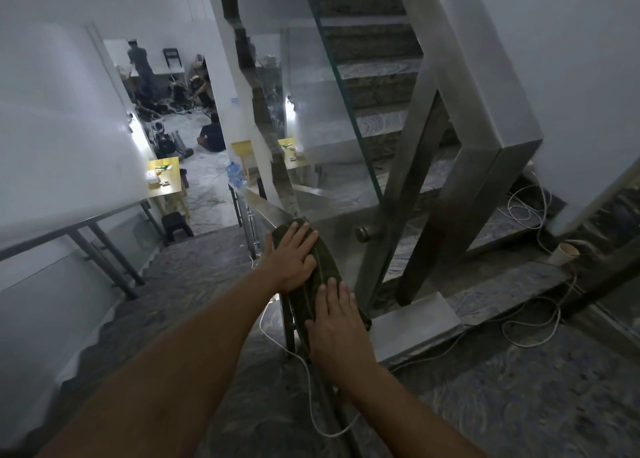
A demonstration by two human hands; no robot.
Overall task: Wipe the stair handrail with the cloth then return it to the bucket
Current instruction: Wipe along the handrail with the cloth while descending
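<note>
Wiping | left hand [294, 258] and right hand [337, 329] spread flat on cloth [320, 277] | pressing it against handrail [258, 206] beneath for scrubbing contact

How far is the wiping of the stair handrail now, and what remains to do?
Done: the dark green cloth is already laid over the handrail. In hand: the left hand and right hand both press flat on the cloth, so wiping is under way. Left: the bare rail running down the stairs, then returning the cloth to the bucket, which is not in view.
</note>
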